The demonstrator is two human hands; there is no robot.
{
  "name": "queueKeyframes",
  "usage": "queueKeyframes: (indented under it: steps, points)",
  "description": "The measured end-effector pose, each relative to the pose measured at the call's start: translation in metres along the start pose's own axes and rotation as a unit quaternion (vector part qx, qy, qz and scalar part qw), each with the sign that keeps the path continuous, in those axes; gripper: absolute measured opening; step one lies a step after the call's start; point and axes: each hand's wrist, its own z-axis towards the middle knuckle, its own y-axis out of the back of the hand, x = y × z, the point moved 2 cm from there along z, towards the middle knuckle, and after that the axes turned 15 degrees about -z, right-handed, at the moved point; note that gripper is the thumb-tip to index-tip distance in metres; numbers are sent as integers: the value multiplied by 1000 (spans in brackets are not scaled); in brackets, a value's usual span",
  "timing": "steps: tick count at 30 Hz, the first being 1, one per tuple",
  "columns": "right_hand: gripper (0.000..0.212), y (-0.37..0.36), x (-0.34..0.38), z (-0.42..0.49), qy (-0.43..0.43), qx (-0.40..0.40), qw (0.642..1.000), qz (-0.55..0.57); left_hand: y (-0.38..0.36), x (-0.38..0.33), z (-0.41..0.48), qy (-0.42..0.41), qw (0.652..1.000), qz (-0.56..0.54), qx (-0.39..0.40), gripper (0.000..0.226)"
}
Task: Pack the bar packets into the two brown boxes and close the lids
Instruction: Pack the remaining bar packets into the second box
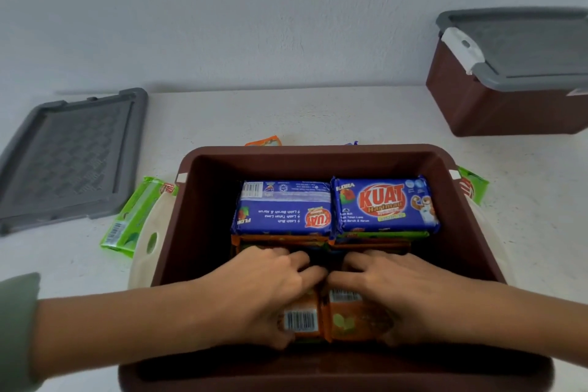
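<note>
While both my hands are down in the near box [318, 154], each grips a packet; left hand [273, 280] curled round the left orange packet [300, 320], thumb at its near end; right hand [393, 285] likewise on the right orange packet [351, 318]; the two packets touch, side by side. Blue packets [283, 210] lie flat at the far end, on a stack; grey lid [73, 153] off, far left; closed box [509, 105] far right; green packet [133, 216] just left of the near box.
</note>
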Motion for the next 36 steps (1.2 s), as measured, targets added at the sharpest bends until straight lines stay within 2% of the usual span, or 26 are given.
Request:
queueKeyframes:
  steps: [5, 9, 16, 22, 23, 25, 26, 28, 31, 34, 36]
  points:
    - [77, -2, 0, 1, -22, -26, 999, -17, -4, 4, 4, 16, 1000, -3, 3, 80]
    - [84, -3, -1, 5, -14, -9, 999, -30, -11, 6, 5, 40, 999, -8, 33, 94]
    - [85, -8, 4, 11, 1, 18, 998, -62, -13, 6, 6, 49, 998, -19, 37, 90]
    - [76, -5, 9, 10, -31, 17, 997, -66, -13, 3, 15, 68, 995, 36, 65, 101]
    - [74, -5, 10, 10, -40, 0, 995, -86, -14, 2, 16, 69, 995, 43, 62, 99]
    - [75, -3, 9, 10, -73, -130, 979, -142, -15, -1, 15, 64, 995, 54, 46, 95]
    - [74, -2, 8, 10, -88, -156, 971, -157, -16, -2, 14, 60, 996, 60, 40, 94]
    - [65, -7, 11, 11, -82, -145, 974, -156, -15, -2, 12, 55, 996, 62, 35, 92]
    - [57, -12, 10, 6, -88, -190, 967, -148, -11, -3, 8, 52, 996, 64, 44, 89]
    - [50, -21, 9, 9, -92, -224, 961, -135, -7, -6, 6, 77, 994, 70, 20, 80]
    - [33, -16, 11, 6, -73, -259, 948, -169, -6, -6, 4, 77, 993, 86, 6, 77]
